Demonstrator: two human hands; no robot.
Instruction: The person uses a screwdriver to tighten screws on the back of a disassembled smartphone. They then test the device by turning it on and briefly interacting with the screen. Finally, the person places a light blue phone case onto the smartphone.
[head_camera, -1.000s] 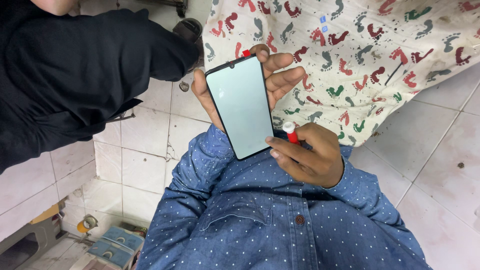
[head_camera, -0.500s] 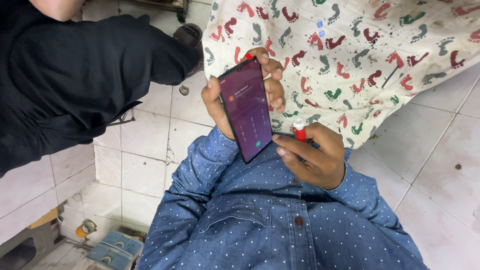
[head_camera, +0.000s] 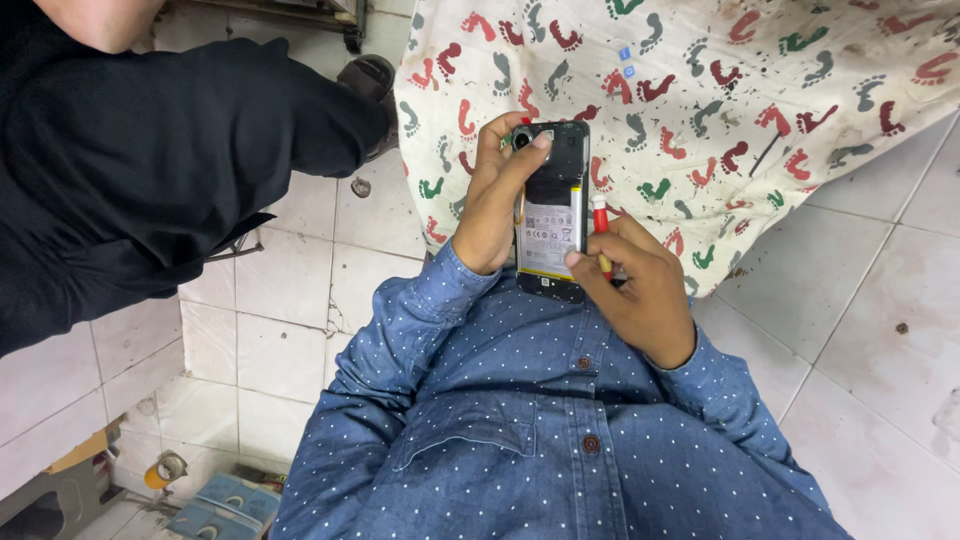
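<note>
Nearest the camera is the wearer's blue dotted shirt (head_camera: 560, 440), buttoned, with both sleeves running up to the hands.

The right hand (head_camera: 640, 285) is curled around a red-and-white tool (head_camera: 601, 232), which stands roughly upright just beside the right edge of the phone (head_camera: 551, 210). The thumb tip presses the phone's lower right edge. The tool's working end is hidden in the fist.

The left hand (head_camera: 495, 195) grips the phone along its left edge, fingers wrapped behind it and the thumb laid across the top near the camera module. The hold is closed and firm.

The phone is held in the air between the two hands, above the chest, with its back cover off. The battery (head_camera: 549, 235) with its white label and the dark upper board are exposed and face the camera.

Beyond the hands lies a white cloth (head_camera: 700, 110) printed with red, green and grey footprints, spread over the tiled floor (head_camera: 850, 300).

To the left, a second person in a black garment (head_camera: 140, 170) fills the upper corner. At the lower left edge sit blue items (head_camera: 225, 500); their kind cannot be told.
</note>
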